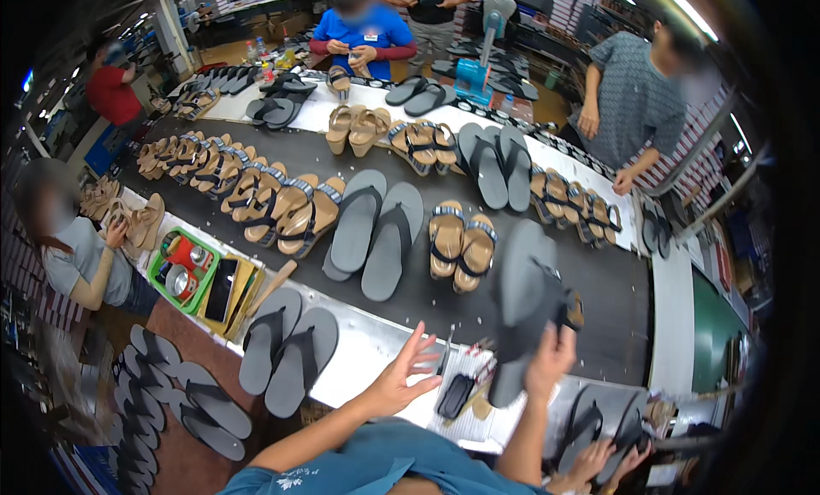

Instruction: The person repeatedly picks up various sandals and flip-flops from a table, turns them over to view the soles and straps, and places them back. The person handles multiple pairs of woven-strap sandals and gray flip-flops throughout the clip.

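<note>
Nearest the lens, the left hand point(401, 374) hovers empty with fingers spread wide, just above the white table edge point(359, 358). Beside it, the right hand point(551, 358) is closed around the lower part of a grey flip-flop point(523, 294), held upright over the dark conveyor belt point(615, 298). This looks like an inspection step; setting the sandal down on the belt would need a steady lowering and release.

Not much packaging around me: white boxes point(571, 6) are sitting stacked on shelves at the far right, brown cartons point(282, 21) are piling up at the far back, and a dark phone screen point(221, 290) is lying on yellow pads beside a green tray point(159, 260).
</note>
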`<state>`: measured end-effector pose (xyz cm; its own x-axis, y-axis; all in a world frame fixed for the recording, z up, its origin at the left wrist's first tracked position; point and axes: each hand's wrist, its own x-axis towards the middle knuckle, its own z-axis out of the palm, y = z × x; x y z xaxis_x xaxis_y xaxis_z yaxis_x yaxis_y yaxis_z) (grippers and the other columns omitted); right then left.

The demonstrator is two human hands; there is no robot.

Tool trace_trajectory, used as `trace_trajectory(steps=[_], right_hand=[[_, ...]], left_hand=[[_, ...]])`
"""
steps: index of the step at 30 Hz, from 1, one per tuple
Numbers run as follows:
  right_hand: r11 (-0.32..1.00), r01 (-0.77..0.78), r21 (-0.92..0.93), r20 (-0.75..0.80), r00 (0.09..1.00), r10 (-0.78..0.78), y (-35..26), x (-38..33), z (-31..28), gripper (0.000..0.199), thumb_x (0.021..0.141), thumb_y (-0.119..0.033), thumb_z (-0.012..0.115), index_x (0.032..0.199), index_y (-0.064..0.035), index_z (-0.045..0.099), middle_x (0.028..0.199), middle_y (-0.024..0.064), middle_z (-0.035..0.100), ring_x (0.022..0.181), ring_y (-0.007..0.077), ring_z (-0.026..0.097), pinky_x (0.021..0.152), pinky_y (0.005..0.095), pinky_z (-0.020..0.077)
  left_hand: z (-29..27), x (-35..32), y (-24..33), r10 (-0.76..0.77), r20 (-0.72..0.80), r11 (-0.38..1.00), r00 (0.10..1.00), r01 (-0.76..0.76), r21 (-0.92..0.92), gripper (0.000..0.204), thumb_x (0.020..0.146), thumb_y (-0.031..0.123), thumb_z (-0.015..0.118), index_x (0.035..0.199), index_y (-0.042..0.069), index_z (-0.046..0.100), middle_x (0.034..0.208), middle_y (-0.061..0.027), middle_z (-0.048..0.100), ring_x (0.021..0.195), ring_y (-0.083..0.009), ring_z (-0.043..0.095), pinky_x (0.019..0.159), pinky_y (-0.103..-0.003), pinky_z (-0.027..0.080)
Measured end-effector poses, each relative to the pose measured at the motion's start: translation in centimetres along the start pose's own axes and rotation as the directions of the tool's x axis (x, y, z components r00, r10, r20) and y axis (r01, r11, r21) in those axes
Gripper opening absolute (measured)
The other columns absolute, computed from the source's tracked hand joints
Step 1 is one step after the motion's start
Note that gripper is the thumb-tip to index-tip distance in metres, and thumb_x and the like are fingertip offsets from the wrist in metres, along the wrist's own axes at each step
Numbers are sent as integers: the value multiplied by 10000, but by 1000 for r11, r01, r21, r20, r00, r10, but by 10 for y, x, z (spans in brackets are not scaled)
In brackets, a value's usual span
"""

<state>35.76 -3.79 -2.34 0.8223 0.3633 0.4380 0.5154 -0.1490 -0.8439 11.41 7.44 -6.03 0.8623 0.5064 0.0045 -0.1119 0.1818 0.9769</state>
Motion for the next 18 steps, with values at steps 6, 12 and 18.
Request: trace_trajectory(steps=[6, 12, 18], right_hand=[[985, 119, 126, 177, 974, -140, -104, -47, 12, 212, 923, -109, 666, 1043, 64, 643, 928, 79, 576, 713, 155, 536, 665, 245, 443], [932, 333, 145, 112, 930, -349, -144, -81, -60, 763, 881, -370, 721, 1441, 25, 387, 1337, 198, 513, 1217, 291, 505, 1077, 427, 348], [800, -456, 390, 406, 865, 295, -70, -117, -17, 440, 972, -94, 608, 1381, 26, 500, 1311, 117, 560, 1152, 154, 539, 1004, 285, 413]], left_hand=[[19, -8, 69, 301, 24, 939, 953, -300, 164, 1152, 753, 191, 835, 1529, -20, 11, 1456, -210, 347, 1333, -301, 421, 1104, -404, 353], [14, -70, 92, 380, -73, 925, 922, -381, 1, 1135, 745, -11, 748, 1531, 45, -68, 1457, -210, 330, 1339, -310, 413, 1095, -424, 367], [-6, -83, 52, 36, -195, 980, 980, -73, -187, 877, 815, -49, 654, 1540, 23, 167, 1433, -140, 416, 1283, -233, 470, 1089, -358, 376]])
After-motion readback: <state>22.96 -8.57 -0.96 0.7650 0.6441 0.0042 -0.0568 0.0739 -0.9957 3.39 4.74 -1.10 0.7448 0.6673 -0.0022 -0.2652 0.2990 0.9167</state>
